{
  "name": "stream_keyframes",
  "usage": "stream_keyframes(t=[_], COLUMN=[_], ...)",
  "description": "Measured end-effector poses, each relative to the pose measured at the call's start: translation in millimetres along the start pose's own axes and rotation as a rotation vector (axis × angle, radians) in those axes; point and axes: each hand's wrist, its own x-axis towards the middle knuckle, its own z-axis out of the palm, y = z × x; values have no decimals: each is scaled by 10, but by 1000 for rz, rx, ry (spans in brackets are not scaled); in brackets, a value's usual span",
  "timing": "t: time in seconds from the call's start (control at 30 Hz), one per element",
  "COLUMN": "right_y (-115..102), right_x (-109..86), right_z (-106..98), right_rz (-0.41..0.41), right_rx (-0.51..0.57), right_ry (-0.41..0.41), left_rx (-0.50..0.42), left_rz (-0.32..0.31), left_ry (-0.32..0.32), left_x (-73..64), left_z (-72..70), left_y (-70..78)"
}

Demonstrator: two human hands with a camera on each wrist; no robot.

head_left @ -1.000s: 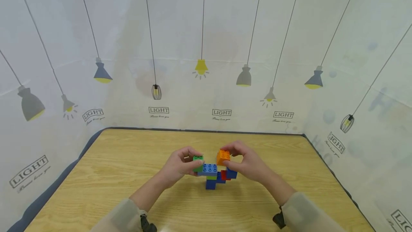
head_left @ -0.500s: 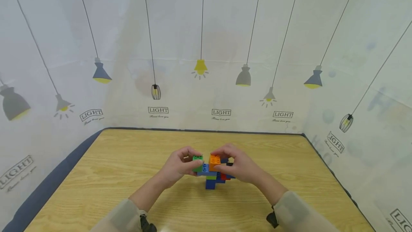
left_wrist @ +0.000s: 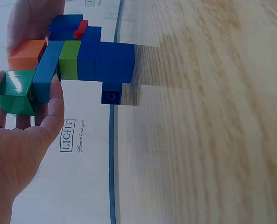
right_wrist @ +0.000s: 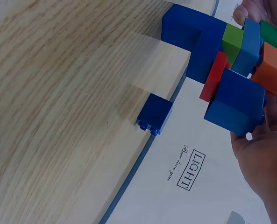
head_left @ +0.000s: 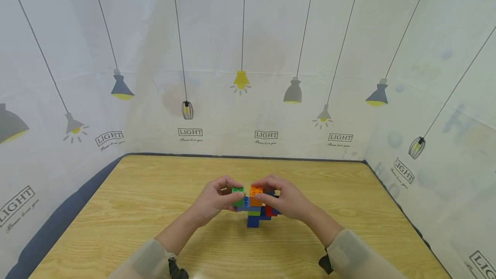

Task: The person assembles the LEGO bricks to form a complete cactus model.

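Note:
A structure of toy building bricks stands on the table, with a dark blue brick (head_left: 253, 221) at its foot. Above that are a lime green brick (left_wrist: 69, 60) and a longer light blue brick (right_wrist: 247, 49). My left hand (head_left: 212, 198) grips the green brick (head_left: 238, 196) on the light blue brick's left end, a finger reaching under the light blue one. With thumb and fingers, my right hand (head_left: 289, 199) pinches an orange brick (head_left: 256, 195) at that brick's right end, right at its studs. A thin red brick (right_wrist: 215, 77) and another dark blue brick (right_wrist: 236, 101) stick out to the right.
A separate small blue brick (right_wrist: 155, 113) lies on the wooden table (head_left: 162, 184) behind the structure, near it. A white cloth backdrop (head_left: 217, 33) printed with lamps surrounds the table's back and sides.
My right hand has moved left with the orange brick, from over the right-hand dark blue brick onto the light blue brick, beside the green one. My left hand has kept its hold.

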Motion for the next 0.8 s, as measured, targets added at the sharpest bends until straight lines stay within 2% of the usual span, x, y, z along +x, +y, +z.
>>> stream_keyframes(t=[0.27,0.8], right_y=[-18,-62], right_x=[24,33], right_z=[6,-31], right_rz=[81,104], right_rx=[63,68], right_ry=[-4,-25], left_rx=[2,2], left_rz=[-6,-8], left_ry=[6,10], left_x=[-3,-3], left_z=[3,5], left_y=[27,19])
